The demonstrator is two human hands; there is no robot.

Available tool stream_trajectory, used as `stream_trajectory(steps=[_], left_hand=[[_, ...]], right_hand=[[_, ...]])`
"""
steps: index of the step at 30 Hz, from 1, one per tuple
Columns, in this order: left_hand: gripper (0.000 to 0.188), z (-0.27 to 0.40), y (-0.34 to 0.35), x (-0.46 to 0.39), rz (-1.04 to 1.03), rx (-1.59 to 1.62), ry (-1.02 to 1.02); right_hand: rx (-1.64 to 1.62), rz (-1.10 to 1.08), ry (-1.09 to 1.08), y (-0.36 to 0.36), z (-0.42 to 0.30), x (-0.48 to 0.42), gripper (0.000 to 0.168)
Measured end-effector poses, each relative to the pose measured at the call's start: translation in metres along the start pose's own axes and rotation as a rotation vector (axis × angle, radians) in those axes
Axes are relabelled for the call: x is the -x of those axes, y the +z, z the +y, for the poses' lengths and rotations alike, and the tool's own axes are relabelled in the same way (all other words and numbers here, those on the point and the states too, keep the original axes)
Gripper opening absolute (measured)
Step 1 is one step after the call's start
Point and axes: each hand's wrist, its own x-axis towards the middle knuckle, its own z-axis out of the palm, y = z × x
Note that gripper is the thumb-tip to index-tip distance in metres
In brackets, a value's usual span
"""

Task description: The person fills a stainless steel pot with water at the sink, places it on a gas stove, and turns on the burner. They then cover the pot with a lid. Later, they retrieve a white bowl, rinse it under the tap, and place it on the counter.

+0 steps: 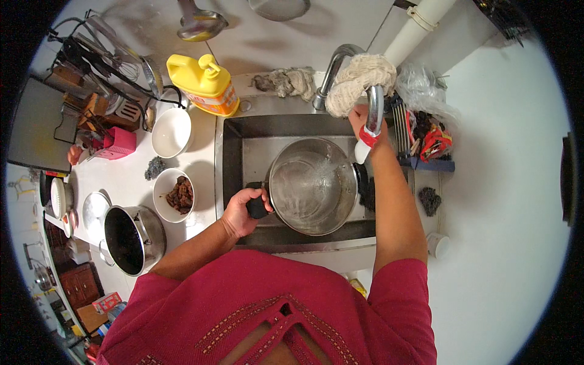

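Note:
A round metal pot with black side handles sits in the sink, a shallow layer of water showing inside it. My left hand grips the pot's left handle. My right hand is up at the faucet, partly hidden behind the spout, and its fingers cannot be made out. A pale knitted cloth is draped over the faucet's bend, and a red and white wrap surrounds the spout's end. The pot's right handle lies close to my right forearm.
Left of the sink stand a white bowl of dark brown food, another white bowl, a deep metal pot and a steel-wool scourer. Behind are a yellow pump jug and a grey rag. A dark scourer lies right.

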Motion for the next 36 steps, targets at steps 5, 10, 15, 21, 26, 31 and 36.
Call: stream_trajectory(steps=[5, 10, 15, 21, 26, 31, 36], left_hand=[[0.026, 0.002, 0.007, 0.001, -0.031, -0.020, 0.013], [0.026, -0.001, 0.003, 0.002, -0.056, 0.049, 0.023], [0.026, -0.004, 0.010, 0.005, -0.075, 0.064, 0.029], [0.026, -0.004, 0.017, 0.014, -0.100, 0.093, 0.033], [0.027, -0.002, 0.012, 0.039, -0.063, 0.103, 0.064], [0.026, 0.003, 0.003, 0.077, -0.016, 0.118, 0.124], [0.027, 0.007, -0.008, 0.112, -0.010, 0.203, 0.117]], right_hand=[[-0.346, -0.188, 0.097, -0.018, 0.027, 0.015, 0.026], [-0.402, 0.117, 0.464, -0.063, -0.007, 0.094, 0.029], [-0.060, 0.259, 0.336, -0.087, -0.045, 0.212, 0.027], [0.153, 0.025, 0.266, -0.069, -0.068, 0.309, 0.023], [0.229, -0.087, 0.173, -0.059, -0.078, 0.306, 0.026], [0.231, -0.167, 0.215, -0.056, -0.081, 0.302, 0.023], [0.278, -0.204, 0.209, -0.054, -0.088, 0.301, 0.023]])
